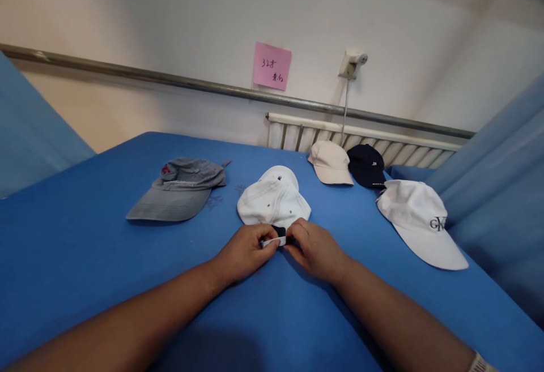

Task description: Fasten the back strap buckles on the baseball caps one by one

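In front of me a white baseball cap (272, 199) lies on the blue-covered table, its brim pointing away and its back strap (274, 242) towards me. My left hand (249, 250) pinches the left part of that strap between thumb and fingers. At the strap's right end, my right hand (314, 247) is closed on the back edge of the cap, thumb and fingertips together. The dark inside of the cap shows in the opening between my hands. My fingers partly cover the strap's fastening.
A grey cap (182, 185) lies to the left. At the back right sit a beige cap (330, 161) and a black cap (366, 163); nearer is another white cap (419, 219) with dark letters. Behind the blue table (106, 259) are a radiator (289, 134) and a metal rail (191, 83).
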`<state>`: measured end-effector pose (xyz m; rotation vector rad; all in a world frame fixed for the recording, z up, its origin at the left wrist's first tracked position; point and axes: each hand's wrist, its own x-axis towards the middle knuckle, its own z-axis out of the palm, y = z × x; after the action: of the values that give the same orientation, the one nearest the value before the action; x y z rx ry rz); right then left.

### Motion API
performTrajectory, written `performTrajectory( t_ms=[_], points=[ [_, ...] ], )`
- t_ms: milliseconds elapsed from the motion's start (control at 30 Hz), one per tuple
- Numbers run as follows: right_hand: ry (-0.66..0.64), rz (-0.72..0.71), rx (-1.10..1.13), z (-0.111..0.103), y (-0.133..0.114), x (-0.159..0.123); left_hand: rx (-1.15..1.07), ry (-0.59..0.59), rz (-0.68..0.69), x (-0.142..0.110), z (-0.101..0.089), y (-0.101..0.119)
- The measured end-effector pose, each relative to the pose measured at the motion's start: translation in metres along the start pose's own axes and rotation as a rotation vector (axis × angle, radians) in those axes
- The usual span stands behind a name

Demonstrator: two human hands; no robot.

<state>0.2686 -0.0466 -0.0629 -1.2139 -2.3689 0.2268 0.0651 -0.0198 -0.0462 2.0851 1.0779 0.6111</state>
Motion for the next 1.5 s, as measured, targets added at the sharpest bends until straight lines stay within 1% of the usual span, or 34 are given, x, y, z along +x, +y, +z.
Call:
performTrajectory(
  t_ms=[100, 200, 433, 733, 1000, 1300, 1500],
  points=[
    [0.011, 0.022, -0.034, 0.0012, -0.0008, 0.0002, 0.002, -0.012, -0.009, 0.0005, -0.0004, -0.0007],
    [0.025, 0.031, -0.020, 0.0031, 0.0003, -0.0005, 0.004, -0.014, -0.013, 0.0009, -0.0008, -0.0013],
    [0.042, -0.056, 0.082, 0.0021, 0.0007, -0.0010, -0.033, -0.021, -0.006, 0.0014, 0.0007, -0.0056],
    [0.055, -0.124, 0.083, -0.0003, 0.0035, -0.0030, -0.127, -0.076, -0.038, 0.0036, 0.0003, -0.0061],
    [0.019, -0.125, 0.106, 0.0019, 0.0058, -0.0043, -0.129, -0.088, -0.027, 0.0022, -0.0010, -0.0019],
    [0.026, -0.110, 0.132, 0.0007, 0.0042, -0.0041, -0.170, -0.046, -0.086, 0.0031, 0.0013, -0.0020],
    [0.019, -0.112, 0.123, 0.0032, 0.0061, -0.0044, -0.123, -0.064, -0.059, 0.0013, 0.0007, -0.0003]
  ],
)
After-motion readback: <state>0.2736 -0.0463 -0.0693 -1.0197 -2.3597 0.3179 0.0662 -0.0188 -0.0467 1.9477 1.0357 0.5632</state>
